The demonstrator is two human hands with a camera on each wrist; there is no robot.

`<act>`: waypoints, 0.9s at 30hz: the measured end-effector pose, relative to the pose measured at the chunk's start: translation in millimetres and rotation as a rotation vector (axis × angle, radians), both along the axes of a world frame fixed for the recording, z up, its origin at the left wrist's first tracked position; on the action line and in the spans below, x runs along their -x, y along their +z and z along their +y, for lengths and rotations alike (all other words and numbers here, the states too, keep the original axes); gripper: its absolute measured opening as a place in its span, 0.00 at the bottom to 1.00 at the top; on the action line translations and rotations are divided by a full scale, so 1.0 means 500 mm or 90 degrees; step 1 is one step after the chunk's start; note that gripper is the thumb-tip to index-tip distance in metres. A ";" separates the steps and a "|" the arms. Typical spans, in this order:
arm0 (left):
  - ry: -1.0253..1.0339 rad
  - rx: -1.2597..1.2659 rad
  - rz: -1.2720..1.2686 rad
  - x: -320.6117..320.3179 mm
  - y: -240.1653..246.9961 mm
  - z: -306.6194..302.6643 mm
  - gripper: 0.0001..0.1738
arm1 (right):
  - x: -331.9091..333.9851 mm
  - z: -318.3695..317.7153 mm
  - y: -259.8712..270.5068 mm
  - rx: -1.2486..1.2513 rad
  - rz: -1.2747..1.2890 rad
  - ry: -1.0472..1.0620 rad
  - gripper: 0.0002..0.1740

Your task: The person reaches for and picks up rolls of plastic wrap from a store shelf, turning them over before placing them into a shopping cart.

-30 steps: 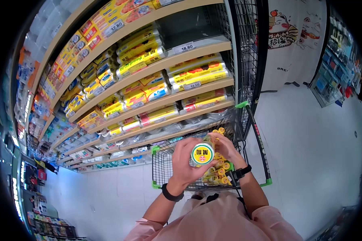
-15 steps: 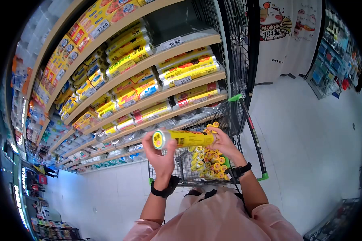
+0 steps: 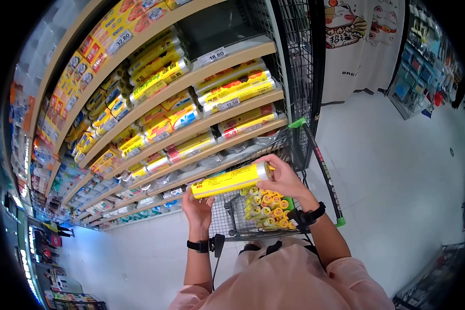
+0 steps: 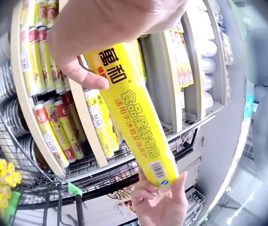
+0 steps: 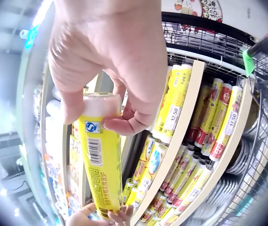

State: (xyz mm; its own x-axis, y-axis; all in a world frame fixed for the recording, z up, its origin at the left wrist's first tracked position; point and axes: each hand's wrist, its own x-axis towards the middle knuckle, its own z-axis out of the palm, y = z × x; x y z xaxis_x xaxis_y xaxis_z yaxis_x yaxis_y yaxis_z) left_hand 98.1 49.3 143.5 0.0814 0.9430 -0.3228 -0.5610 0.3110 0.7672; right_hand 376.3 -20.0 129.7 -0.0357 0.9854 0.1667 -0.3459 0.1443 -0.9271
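Observation:
A yellow roll of cling film point(image 3: 230, 181) with printed lettering is held lengthwise between both hands, above the shopping cart point(image 3: 222, 217). My left hand point(image 3: 196, 209) grips its left end; in the left wrist view the thumb lies along the label, beside the large black lettering. At the other end, my right hand point(image 3: 285, 181) holds the roll with thumb and fingers around its whitish end. A barcode point(image 5: 95, 151) shows just below those fingers in the right wrist view. The roll tilts slightly, its right end higher in the head view.
Several yellow rolls point(image 3: 266, 209) stand bunched in the cart's right part. Shelves point(image 3: 206, 121) of similar wrap rolls with price tags rise ahead and to the left. The cart's green-ended handle point(image 3: 323, 170) runs along the right, beside a black wire rack point(image 3: 298, 67).
The roll has turned from end-on to lengthwise across my view, its printed side now showing. My left hand has moved left, away from my right hand, which keeps hold of the other end.

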 end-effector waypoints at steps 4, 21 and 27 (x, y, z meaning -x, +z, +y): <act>-0.090 0.120 -0.097 0.023 -0.092 0.007 0.26 | 0.029 -0.004 0.061 -0.087 -0.011 0.008 0.42; -0.190 0.085 0.229 0.007 -0.154 -0.080 0.32 | 0.111 0.044 0.034 -0.012 -0.121 -0.094 0.32; -0.209 -0.311 0.339 -0.039 -0.084 -0.103 0.34 | 0.158 0.067 -0.036 0.004 -0.159 -0.135 0.38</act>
State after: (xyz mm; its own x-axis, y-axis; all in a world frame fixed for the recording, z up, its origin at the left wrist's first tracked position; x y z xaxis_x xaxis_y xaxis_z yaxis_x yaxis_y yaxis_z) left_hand 117.6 -2.2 101.4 0.3303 0.9427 0.0473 -0.0186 -0.0436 0.9989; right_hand 297.4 13.5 111.8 0.1309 0.9764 0.1719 -0.0706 0.1821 -0.9807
